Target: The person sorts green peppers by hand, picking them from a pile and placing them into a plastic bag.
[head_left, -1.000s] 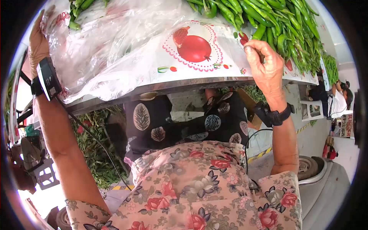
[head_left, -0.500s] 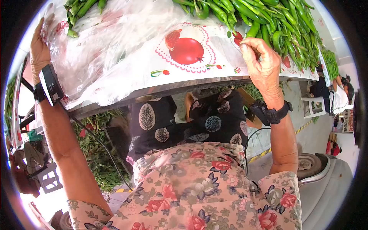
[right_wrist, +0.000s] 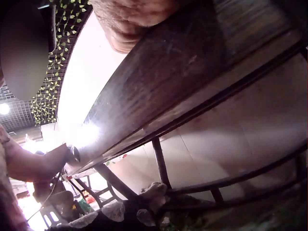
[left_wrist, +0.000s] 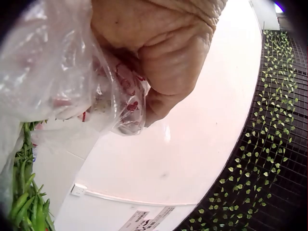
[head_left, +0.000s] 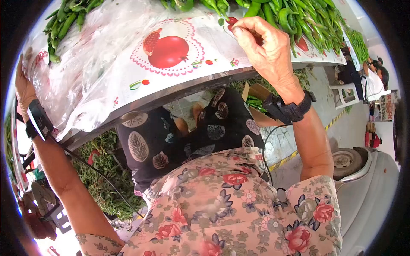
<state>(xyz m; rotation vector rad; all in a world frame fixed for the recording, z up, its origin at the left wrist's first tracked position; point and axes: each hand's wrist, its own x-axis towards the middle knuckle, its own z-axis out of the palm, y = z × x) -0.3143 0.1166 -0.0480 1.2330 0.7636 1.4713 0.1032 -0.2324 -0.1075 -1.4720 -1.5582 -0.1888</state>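
My left hand is at the left end of the table, gripping a clear plastic bag with red print. In the left wrist view the thumb is curled against the bunched plastic, and the fingertips are hidden. The bag spreads wide over the tabletop in the head view. Over the table's near right part, my right hand has curled fingers, thumb tip close to the index finger, and nothing shows between them. It is beside a large pile of long green peppers. A smaller pepper pile lies at the back left.
A white tablecloth with pomegranate prints covers the table. Beneath the table are heaped green leaves and a cardboard box holding peppers. A white stool and a grey vehicle stand at the right. Cables run from both wrists.
The head view has turned, so the tablecloth prints, peppers and both hands appear farther left. Both hands keep about the same place over the table, with the same finger poses.
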